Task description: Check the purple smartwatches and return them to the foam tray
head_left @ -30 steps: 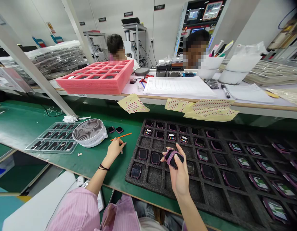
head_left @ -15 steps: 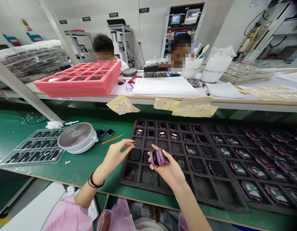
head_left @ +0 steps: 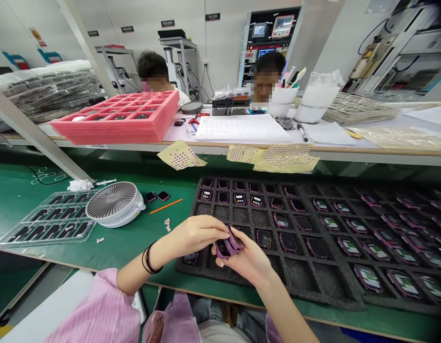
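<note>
My right hand (head_left: 251,259) is closed around a small stack of purple-framed smartwatches (head_left: 229,243), tilted above the near left part of the dark foam tray (head_left: 220,271). The stack's faces are partly hidden by my fingers. From the left, my left hand (head_left: 202,233) reaches over with its fingers pressed together, the tips at the upper edge of the top watch. Whether a small scrap is also between those fingertips cannot be seen. More purple watches (head_left: 288,241) lie in the tray's compartments, some with lit screens (head_left: 256,200).
Left on the green bench are a white fan (head_left: 115,204), a clear tray of dark parts (head_left: 13,228), two loose watches (head_left: 163,196), an orange stick (head_left: 166,206) and small white scraps (head_left: 168,222). A shelf beyond holds a pink foam tray (head_left: 109,131) and papers (head_left: 238,127). Two people sit behind.
My left hand has moved right and down from beside the tray to the watches in my right hand. The right hand and its stack have shifted slightly down and left. White scraps now show on the bench.
</note>
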`<state>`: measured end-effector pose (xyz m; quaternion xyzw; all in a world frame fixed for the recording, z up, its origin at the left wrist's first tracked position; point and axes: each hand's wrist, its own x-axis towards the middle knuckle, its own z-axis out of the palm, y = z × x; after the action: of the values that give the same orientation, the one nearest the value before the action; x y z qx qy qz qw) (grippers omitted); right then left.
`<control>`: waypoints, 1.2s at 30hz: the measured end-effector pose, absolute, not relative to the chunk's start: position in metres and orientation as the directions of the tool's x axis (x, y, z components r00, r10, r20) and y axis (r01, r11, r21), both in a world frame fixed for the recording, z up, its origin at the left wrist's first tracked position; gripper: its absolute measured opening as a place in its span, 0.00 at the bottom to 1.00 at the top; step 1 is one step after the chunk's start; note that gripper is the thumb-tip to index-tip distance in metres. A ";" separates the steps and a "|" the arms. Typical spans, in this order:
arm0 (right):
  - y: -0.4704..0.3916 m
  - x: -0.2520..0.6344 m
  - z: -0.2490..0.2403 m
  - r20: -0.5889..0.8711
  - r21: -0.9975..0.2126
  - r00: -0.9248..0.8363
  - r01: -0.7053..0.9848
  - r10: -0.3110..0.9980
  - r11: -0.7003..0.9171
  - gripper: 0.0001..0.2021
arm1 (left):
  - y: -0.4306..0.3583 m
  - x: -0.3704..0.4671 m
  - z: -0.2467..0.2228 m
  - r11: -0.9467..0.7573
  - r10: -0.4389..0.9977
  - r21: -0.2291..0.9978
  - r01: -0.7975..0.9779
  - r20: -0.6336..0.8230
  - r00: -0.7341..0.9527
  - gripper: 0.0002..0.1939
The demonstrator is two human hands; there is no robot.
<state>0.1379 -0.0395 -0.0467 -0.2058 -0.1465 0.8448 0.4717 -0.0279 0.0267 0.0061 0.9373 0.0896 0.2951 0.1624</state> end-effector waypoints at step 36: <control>-0.043 0.130 -0.054 -0.179 -0.513 -0.342 -0.767 0.922 -0.384 0.18 | 0.126 -0.111 -0.076 -0.210 0.978 0.154 0.966 0.043 0.206 0.11</control>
<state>0.1303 -0.0431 -0.0542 -0.2253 -0.1722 0.8009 0.5274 -0.1112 0.1261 -0.0759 0.7751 0.6267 0.0654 0.0463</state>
